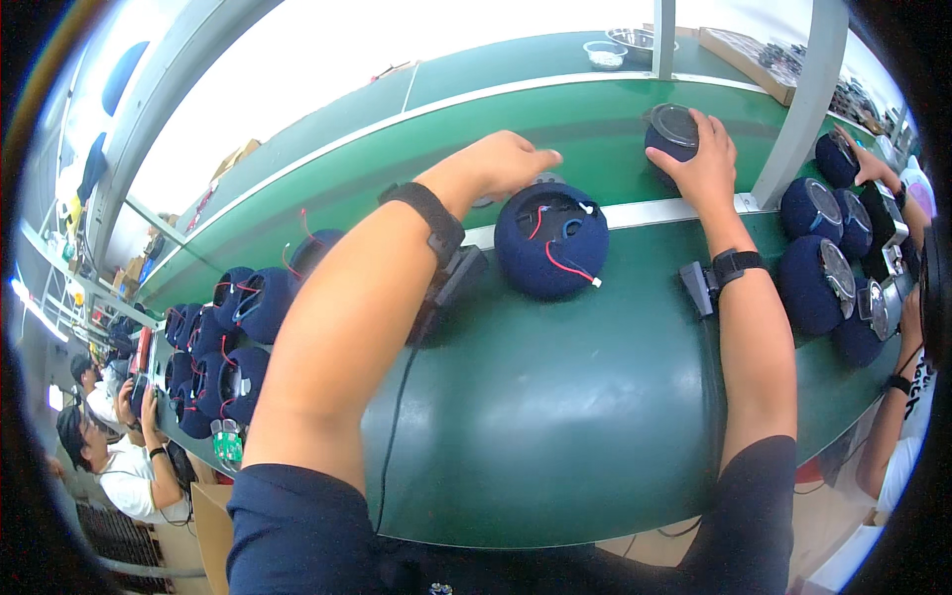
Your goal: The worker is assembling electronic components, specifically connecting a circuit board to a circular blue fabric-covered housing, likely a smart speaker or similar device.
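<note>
My right hand (706,164) is wrapped round the side of a dark blue, fabric-covered round speaker (670,139) with a grey disc on top, over the green strip beyond the metal rail. My left hand (496,164) reaches over the rail, one digit stretched to the right; its other fingers are hidden or blurred. Just below it is a grey round part (546,178), mostly covered. Nearest to that hand, an open dark blue speaker shell (551,248) sits on the near bench, with red and blue wires and white plugs showing in its opening.
Several open speaker shells with red wires (263,302) crowd the left, beside green circuit boards (228,443). Capped speakers (815,283) stand at right, where another person's hand (873,169) grips one. A metal post (803,109) rises near my right hand. Bowls (605,56) stand at the back.
</note>
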A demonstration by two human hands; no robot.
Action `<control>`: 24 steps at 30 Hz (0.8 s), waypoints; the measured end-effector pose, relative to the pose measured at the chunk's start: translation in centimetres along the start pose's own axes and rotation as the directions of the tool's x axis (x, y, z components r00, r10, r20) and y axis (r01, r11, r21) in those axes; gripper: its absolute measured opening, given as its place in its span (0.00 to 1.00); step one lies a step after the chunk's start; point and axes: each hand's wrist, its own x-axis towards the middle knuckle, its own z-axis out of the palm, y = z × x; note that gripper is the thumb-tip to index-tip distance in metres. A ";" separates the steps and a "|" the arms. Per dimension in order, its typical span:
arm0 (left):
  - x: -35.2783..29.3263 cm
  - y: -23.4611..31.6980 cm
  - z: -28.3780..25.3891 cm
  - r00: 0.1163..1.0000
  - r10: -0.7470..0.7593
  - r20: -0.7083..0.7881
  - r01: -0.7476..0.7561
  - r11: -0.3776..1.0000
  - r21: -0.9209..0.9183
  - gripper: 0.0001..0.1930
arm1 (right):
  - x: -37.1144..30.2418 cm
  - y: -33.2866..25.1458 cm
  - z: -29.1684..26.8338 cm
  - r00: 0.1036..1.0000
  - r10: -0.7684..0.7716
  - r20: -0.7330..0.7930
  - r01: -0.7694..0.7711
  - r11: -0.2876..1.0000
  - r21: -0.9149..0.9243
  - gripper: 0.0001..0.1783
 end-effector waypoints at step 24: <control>-28.3 -11.5 -0.4 0.910 0.386 -0.152 -0.395 0.918 -0.039 0.21 | -20.4 -20.5 -17.7 0.341 -0.885 0.316 0.358 0.433 0.827 0.20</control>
